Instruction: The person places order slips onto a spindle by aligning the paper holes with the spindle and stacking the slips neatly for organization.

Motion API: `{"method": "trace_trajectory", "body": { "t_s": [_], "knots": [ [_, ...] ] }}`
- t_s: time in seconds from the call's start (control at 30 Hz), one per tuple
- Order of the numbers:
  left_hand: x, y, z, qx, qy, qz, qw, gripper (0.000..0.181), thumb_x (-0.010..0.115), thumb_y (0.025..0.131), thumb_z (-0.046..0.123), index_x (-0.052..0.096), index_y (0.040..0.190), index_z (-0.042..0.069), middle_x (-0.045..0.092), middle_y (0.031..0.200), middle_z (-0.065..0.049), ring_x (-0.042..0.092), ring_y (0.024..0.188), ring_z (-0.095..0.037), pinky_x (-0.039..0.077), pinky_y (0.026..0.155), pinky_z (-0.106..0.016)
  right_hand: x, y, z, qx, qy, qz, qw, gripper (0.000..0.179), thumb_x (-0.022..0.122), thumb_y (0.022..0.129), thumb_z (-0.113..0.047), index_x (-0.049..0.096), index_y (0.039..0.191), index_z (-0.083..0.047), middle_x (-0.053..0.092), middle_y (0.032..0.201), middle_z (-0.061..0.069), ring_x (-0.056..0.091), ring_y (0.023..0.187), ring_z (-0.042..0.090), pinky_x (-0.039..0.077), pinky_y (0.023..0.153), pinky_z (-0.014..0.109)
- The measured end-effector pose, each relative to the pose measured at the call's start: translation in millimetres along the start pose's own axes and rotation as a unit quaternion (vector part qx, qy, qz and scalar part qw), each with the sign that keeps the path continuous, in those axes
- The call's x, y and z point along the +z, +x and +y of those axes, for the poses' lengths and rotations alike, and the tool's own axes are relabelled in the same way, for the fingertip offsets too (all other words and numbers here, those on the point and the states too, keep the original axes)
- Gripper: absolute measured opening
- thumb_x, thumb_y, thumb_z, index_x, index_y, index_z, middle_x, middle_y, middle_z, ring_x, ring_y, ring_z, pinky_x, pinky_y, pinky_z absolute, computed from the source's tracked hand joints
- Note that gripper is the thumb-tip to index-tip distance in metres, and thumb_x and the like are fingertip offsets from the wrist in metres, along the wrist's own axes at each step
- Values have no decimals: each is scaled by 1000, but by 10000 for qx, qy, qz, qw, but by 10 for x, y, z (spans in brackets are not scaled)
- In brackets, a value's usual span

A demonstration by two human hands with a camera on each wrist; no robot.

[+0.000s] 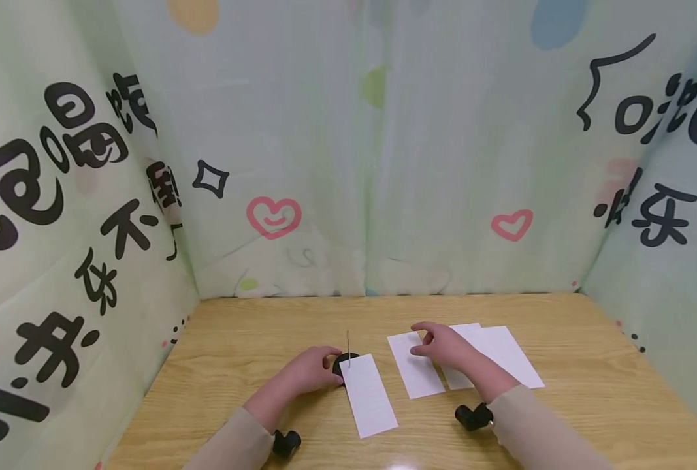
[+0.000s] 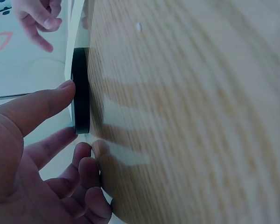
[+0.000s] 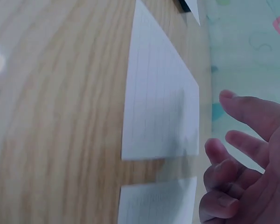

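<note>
A bill spike with a black round base (image 1: 337, 366) and a thin upright metal rod (image 1: 348, 341) stands on the table. One lined white paper slip (image 1: 372, 401) is at the rod, its far end over the base and the rest reaching toward me. With thumb and index finger, my left hand (image 1: 309, 371) pinches the edge of the base (image 2: 81, 93). My right hand (image 1: 449, 347) hovers above another lined slip (image 1: 417, 378), fingers loosely bent and holding nothing. In the right wrist view that slip (image 3: 154, 107) lies flat, apart from the fingers.
Two more white slips, a middle one (image 1: 457, 379) and a far-right one (image 1: 515, 358), lie overlapping on the wooden table (image 1: 230, 339). Printed curtains (image 1: 336, 150) enclose the table at the back and both sides.
</note>
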State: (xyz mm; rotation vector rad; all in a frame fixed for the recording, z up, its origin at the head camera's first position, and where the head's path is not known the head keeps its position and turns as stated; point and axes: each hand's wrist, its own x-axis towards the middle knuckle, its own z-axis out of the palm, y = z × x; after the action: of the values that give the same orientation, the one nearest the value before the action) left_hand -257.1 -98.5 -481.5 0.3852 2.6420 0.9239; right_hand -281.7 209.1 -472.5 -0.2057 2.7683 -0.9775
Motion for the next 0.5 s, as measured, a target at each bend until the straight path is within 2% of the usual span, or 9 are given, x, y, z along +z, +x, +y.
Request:
{"method": "trace_trajectory", "body": {
  "t_s": [0.2,0.5],
  "knots": [
    [-2,2,38,-14,61,-1,10000,53,80,83,20,61,133,12,54,93,-5,50,82,-23,42,71,-39,-108,-1,60,109,-105,-108,9998,58,78,85,-21,56,135,-3,53,84,5,49,73,19,41,63,32],
    [-8,-11,46,-66,15,-2,10000,52,80,83,20,62,132,14,54,93,-5,50,83,-23,43,72,-40,-93,40,82,113,-382,-216,9990,58,80,83,-22,57,133,-2,55,87,6,50,76,19,42,68,35]
  ]
}}
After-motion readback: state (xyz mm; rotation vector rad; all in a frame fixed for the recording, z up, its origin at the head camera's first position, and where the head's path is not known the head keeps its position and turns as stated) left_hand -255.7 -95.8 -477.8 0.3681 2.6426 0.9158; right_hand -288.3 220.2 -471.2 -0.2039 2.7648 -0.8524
